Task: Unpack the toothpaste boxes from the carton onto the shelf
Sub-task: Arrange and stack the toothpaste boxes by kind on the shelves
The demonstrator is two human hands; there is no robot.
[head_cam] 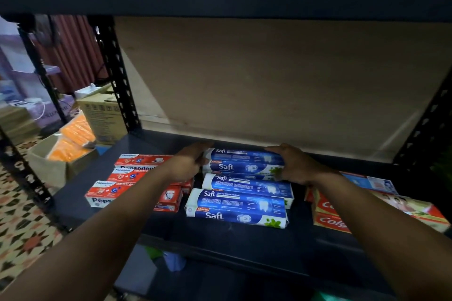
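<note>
Two hands hold the rearmost Safi box (244, 155) at the back of a dark metal shelf (232, 234).
At far left, an open cardboard box (44, 166) of orange packs (73, 139) stands on the patterned floor. On the shelf, red Pepsodent boxes (137, 173) lie one behind another. Beside them the left hand (188, 166) lays fairly straight fingers against the blue box's left end, and the right hand (293, 166) curls its fingers round the right end. Two more Safi boxes (244, 188) lie just in front. Red Colgate boxes (330, 212) sit at far right.
</note>
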